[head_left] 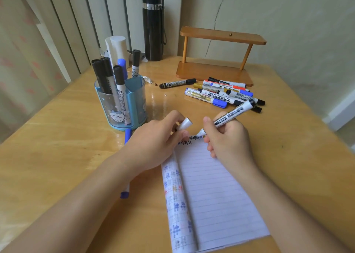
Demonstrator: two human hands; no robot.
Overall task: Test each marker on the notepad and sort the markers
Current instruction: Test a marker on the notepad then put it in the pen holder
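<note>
Wooden table (57, 147) against a pale wall: a person puts a white marker (233, 115) to the far edge of a lined notepad (215, 195).

The right hand (228, 139) grips the uncapped marker in curled fingers, tip down on the top line beside dark scribbles, while the left hand (153, 137) pinches its white cap (184, 124) between thumb and fingertips just to the left. The notepad lies open near the centre, its folded-back page covered with coloured test marks. A pile of markers (221, 95) lies far right, in front of a small wooden shelf (215, 72); one black marker (177, 83) lies apart to its left. At far left a blue pen holder (134, 102) holds several upright markers (107, 74). A blue marker (127, 135) lies under the left forearm.
</note>
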